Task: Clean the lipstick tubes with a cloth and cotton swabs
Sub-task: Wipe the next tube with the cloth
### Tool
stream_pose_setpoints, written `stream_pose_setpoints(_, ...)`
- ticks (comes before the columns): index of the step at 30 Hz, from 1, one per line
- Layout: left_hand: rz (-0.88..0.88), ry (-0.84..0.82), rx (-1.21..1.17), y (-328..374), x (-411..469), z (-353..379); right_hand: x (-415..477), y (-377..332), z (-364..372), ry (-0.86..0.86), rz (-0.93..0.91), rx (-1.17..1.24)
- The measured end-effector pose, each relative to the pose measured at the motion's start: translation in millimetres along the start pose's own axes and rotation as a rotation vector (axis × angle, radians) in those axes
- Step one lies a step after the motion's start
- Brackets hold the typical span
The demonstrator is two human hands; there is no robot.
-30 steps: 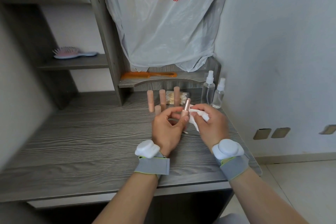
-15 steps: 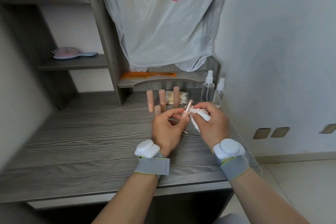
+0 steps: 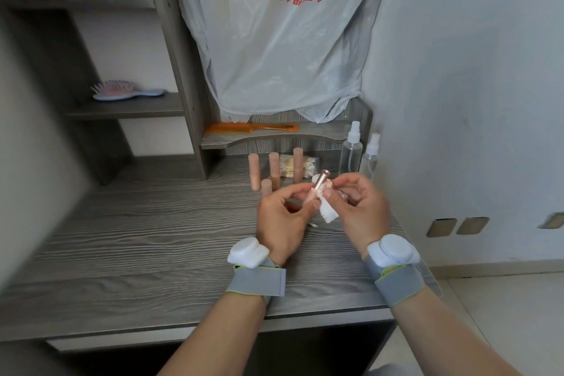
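My left hand [image 3: 282, 220] pinches the peach base of an uncapped lipstick tube [image 3: 319, 184], whose rose-gold metal end tilts up and to the right. My right hand [image 3: 357, 207] pinches a small white cloth [image 3: 328, 210] against the tube's metal part. Behind the hands, three peach lipstick tubes [image 3: 273, 169] stand upright on the desk, with a short peach cap [image 3: 266, 185] in front of them. A clear pack of cotton swabs [image 3: 308, 166] lies behind the tubes. A single used swab [image 3: 312, 225] lies on the desk under my hands.
Two clear spray bottles [image 3: 351, 149] stand at the back right by the wall. An orange comb [image 3: 250, 127] lies on a low shelf under a hanging plastic bag [image 3: 274, 40]. A hairbrush [image 3: 122, 90] rests on a left shelf. The grey wooden desk [image 3: 137, 238] ends near my wrists.
The right hand's fingers have shifted the cloth along the tube, and more of the cloth now hangs below them. The left hand keeps hold of the tube, nearly still.
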State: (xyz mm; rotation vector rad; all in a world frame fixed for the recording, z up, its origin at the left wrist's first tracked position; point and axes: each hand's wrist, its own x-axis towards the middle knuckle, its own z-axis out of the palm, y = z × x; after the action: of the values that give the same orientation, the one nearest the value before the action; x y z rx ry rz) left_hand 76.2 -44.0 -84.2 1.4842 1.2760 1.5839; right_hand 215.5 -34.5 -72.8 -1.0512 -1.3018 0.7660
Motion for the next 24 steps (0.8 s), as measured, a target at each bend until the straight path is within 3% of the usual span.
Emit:
stream_pose_setpoints(6,-0.008,0.025,0.050,1.3,-0.5,1.2,-1.0,2.2,0.5,0.056,-0.026,-0.023)
stream_pose_setpoints(24,0.010,-0.063,0.026,3.8,-2.1,1.1,3.0,2.2,-0.9,-0.215,0.062,0.092)
